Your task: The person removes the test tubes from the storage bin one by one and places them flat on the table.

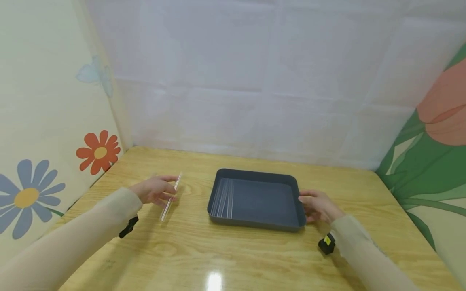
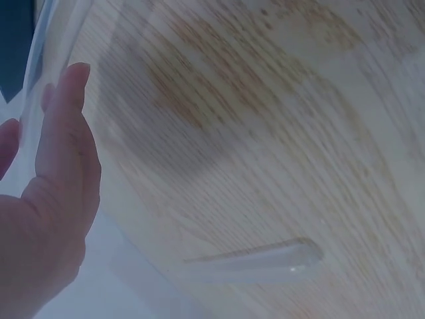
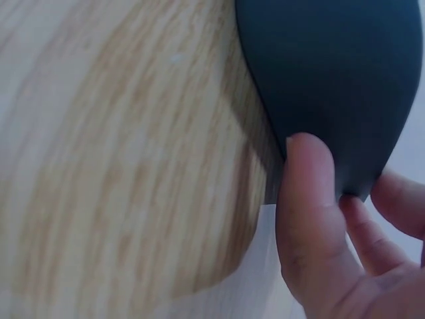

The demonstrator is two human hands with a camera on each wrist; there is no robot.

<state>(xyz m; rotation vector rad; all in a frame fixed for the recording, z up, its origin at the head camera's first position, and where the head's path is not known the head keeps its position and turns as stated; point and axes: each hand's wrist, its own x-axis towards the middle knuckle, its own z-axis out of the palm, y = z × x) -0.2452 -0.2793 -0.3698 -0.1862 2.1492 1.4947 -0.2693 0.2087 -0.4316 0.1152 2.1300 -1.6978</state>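
Note:
My left hand point(image 1: 155, 190) pinches a clear, slender tube point(image 1: 171, 197) above the table, left of the dark grey tray point(image 1: 255, 226). The tube slants, its upper end pointing away from me. In the left wrist view this tube point(image 2: 41, 50) runs along the upper left, by the fingertips. Another clear tube point(image 2: 265, 262) with a rounded end lies on the wood below. Inside the tray, several clear tubes point(image 1: 223, 198) lie side by side along its left end. My right hand point(image 1: 317, 205) grips the tray's right wall, thumb and fingers around it point(image 3: 332, 133).
A light wood-grain table point(image 1: 240, 258) carries everything. A white sheet point(image 1: 255, 81) hangs behind its back edge. Panels printed with flowers stand at the left point(image 1: 40, 101) and right point(image 1: 437, 169). Small black devices sit at both wrists.

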